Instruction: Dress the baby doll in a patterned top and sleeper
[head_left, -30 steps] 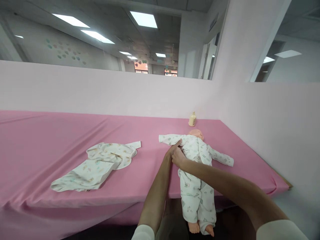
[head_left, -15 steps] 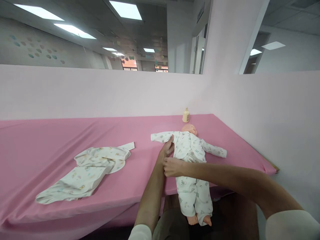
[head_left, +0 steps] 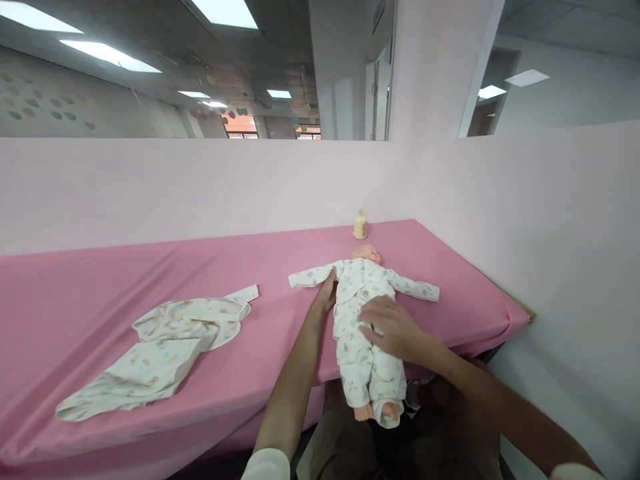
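Note:
A baby doll (head_left: pixel 367 253) lies on its back on the pink-covered table, its legs hanging past the front edge. It wears a white printed top (head_left: pixel 356 280) and matching trousers (head_left: pixel 356 370), with both sleeves stretched out sideways. My left hand (head_left: pixel 327 292) rests against the doll's side below the armpit, thumb pointing up. Its other fingers are mostly hidden by the doll and top. Over the doll's belly and hip hovers or rests my right hand (head_left: pixel 393 325), fingers apart and slightly blurred, nothing seen in it. Whether it touches the cloth I cannot tell.
Another white printed baby outfit (head_left: pixel 170 350) lies spread on the pink sheet (head_left: pixel 280 347) to the left. A cream pump bottle (head_left: pixel 361 225) stands behind the doll's head. Pale walls (head_left: pixel 200 187) with windows bound the table at the back and right.
My right hand has moved right, from the doll's side near my left hand to over its belly, and its fingers have spread. My left hand stays at the armpit. The view has shifted.

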Demonstrator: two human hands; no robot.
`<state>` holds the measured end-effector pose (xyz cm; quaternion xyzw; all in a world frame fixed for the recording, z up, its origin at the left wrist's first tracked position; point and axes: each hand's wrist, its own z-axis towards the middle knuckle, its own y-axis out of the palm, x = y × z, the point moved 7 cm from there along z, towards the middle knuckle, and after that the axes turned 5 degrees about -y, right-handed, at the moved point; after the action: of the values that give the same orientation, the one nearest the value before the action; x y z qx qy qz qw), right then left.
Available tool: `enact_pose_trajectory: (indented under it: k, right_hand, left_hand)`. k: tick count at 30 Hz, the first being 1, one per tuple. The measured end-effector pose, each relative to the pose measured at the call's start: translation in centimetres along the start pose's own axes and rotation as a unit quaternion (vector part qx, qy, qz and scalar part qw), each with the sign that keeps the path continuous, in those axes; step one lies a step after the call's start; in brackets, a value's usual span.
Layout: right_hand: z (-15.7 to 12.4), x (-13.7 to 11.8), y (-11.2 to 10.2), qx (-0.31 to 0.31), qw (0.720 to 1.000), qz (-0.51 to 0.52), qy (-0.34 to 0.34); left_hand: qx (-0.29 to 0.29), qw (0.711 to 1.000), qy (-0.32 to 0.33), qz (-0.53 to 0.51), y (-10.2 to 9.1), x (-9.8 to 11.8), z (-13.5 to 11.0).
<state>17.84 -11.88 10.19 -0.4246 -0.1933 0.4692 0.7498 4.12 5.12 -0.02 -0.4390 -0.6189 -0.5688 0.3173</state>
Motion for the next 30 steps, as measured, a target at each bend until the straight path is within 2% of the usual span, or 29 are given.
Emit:
enact_pose_trajectory:
  k: [2,3,5,7,9,12,15,18,20,24,26,30]
  right_hand:
    - [-3.9,3.8,-1.8,0.067,0.991,-0.005,0.112]
    - [-5.7,5.6,-1.9,0.082,0.983,-0.005,0.163]
    - [-8.5,8.4,-1.0,0.077,0.97,0.001,0.233]
    - [-9.9,9.9,0.5,0.065,0.964,0.013,0.256]
    - [-9.9,10.0,1.7,0.075,0.966,0.024,0.247]
    - [-8.5,8.8,2.6,0.131,0.969,0.036,0.208]
    - [-6.9,6.9,2.3,0.189,0.967,0.032,0.167]
    - [-5.6,5.3,2.1,0.191,0.973,0.016,0.132]
    - [-5.3,5.2,2.1,0.171,0.976,0.002,0.135]
    - [-5.7,6.3,2.6,0.143,0.972,0.002,0.187]
    - [-5.9,6.1,3.0,0.13,0.976,0.019,0.175]
    - [-6.0,4.7,3.3,0.119,0.985,0.029,0.122]
  left_hand:
    - [0.02,0.996,-0.004,0.088,0.0,-0.1,-0.4]
    - [0.037,0.99,-0.003,0.137,-0.1,-0.1,-0.8]
    - [0.071,0.975,0.007,0.209,-0.5,-0.1,-2.3]
    - [0.104,0.956,0.056,0.268,-1.0,0.3,-4.7]
    - [0.147,0.896,0.176,0.38,-1.0,1.5,-7.8]
    - [0.105,0.81,0.268,0.51,0.4,1.4,-11.3]
    - [0.052,0.741,0.335,0.579,2.5,1.1,-12.8]
    - [0.055,0.693,0.419,0.584,4.3,1.8,-13.3]
    - [0.069,0.684,0.44,0.578,5.0,2.3,-13.3]
    - [0.067,0.711,0.407,0.569,5.5,2.4,-13.1]
    - [0.034,0.713,0.388,0.583,6.0,1.9,-13.2]
    - [-0.015,0.697,0.366,0.617,6.6,1.1,-13.5]
